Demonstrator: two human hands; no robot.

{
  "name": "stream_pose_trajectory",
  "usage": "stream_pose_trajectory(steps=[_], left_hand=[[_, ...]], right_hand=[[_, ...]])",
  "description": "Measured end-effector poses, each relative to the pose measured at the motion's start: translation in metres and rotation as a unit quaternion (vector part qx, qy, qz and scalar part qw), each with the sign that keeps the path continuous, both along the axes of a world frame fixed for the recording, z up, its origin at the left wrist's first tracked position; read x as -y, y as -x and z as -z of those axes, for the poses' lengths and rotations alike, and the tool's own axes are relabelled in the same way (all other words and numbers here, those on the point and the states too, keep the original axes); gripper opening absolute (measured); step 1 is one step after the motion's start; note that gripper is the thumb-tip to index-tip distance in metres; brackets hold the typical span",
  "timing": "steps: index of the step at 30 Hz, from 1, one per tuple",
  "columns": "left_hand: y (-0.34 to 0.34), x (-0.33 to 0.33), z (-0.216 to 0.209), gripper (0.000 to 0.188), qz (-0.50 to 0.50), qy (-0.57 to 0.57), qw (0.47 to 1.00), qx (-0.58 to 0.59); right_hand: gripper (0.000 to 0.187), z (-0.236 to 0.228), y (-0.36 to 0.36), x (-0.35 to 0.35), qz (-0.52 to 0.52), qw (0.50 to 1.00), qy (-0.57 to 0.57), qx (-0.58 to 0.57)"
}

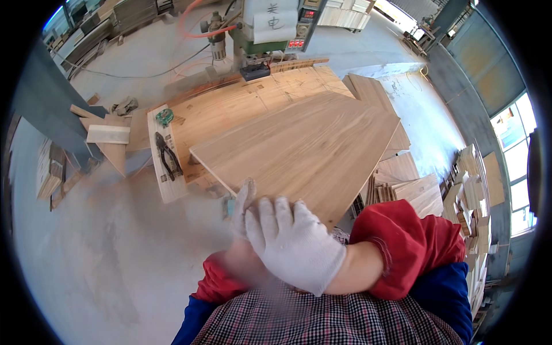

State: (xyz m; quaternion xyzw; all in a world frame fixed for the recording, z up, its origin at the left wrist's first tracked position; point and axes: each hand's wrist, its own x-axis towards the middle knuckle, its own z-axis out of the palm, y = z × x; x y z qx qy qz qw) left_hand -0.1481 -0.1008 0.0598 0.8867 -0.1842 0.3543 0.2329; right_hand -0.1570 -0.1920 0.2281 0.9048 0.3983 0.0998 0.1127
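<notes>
A broad wooden panel [305, 149] with angled corners lies tilted across the bench in front of me. My right hand [299, 247], in a white knit glove, rests at the panel's near edge. Its fingers stretch forward over the edge, slightly apart. Just left of it is my left hand [241, 210], gloved too, touching the panel's near left corner. One digit points up beside the edge; the right hand and blur hide the rest of that hand. Black-handled pliers [167, 156] and a green tape measure [164, 118] lie on a pale board [173, 187] at left.
Under the panel is a wooden bench top [230, 112]. Behind it stands a machine with a control box [302, 29] and a hanging drill-like tool [217, 37]. Wood pieces [422, 195] lie at right, near stacked boards [474, 195]. A steel column [52, 98] rises at left.
</notes>
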Motion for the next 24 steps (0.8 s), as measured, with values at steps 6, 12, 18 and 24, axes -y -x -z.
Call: stream_pose_trajectory(steps=[6,12,18,24], left_hand=[[-0.046,-0.025,0.044,0.039,0.136,0.397,0.904,-0.086],[-0.081,-0.079,0.063,0.049,0.019,0.834,0.442,-0.330],[-0.116,-0.093,0.079,0.054,-0.121,0.766,0.457,-0.437],[-0.107,-0.114,0.116,0.071,-0.115,0.701,0.416,-0.568]], right_hand=[[0.050,0.012,-0.036,0.033,-0.137,0.920,-0.199,-0.308],[0.036,0.058,-0.083,0.112,0.104,0.885,-0.307,-0.333],[0.025,0.197,-0.115,0.243,0.417,0.372,-0.676,-0.481],[0.023,0.242,-0.146,0.259,0.488,0.329,-0.672,-0.449]])
